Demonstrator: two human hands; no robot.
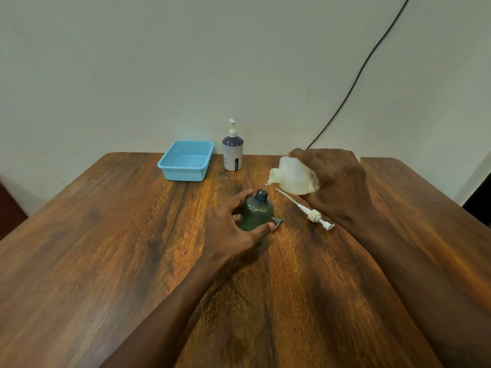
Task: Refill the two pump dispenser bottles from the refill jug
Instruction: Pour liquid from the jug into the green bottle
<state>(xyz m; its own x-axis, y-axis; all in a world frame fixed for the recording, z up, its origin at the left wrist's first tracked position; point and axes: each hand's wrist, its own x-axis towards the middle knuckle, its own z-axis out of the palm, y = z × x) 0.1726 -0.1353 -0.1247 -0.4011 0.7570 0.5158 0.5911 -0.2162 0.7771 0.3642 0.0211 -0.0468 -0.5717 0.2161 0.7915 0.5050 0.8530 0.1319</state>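
Note:
A dark green dispenser bottle [257, 212] stands upright on the table with its neck open. My left hand [230, 227] grips it from the left. My right hand [336, 181] holds the white refill jug [293, 176] tipped to the left, its spout just above the bottle's neck, and a thin stream runs down into it. A white pump head with its tube [308, 210] lies flat on the table to the right of the bottle. A small grey cap [277, 222] rests by my left thumb. The second pump bottle [232, 152], white with a dark top, stands at the back with its pump on.
A light blue perforated basket [186, 161] sits at the back left of the wooden table [132, 248], beside the second bottle. A black cable [356, 78] runs down the wall behind the jug. The table ends against the wall.

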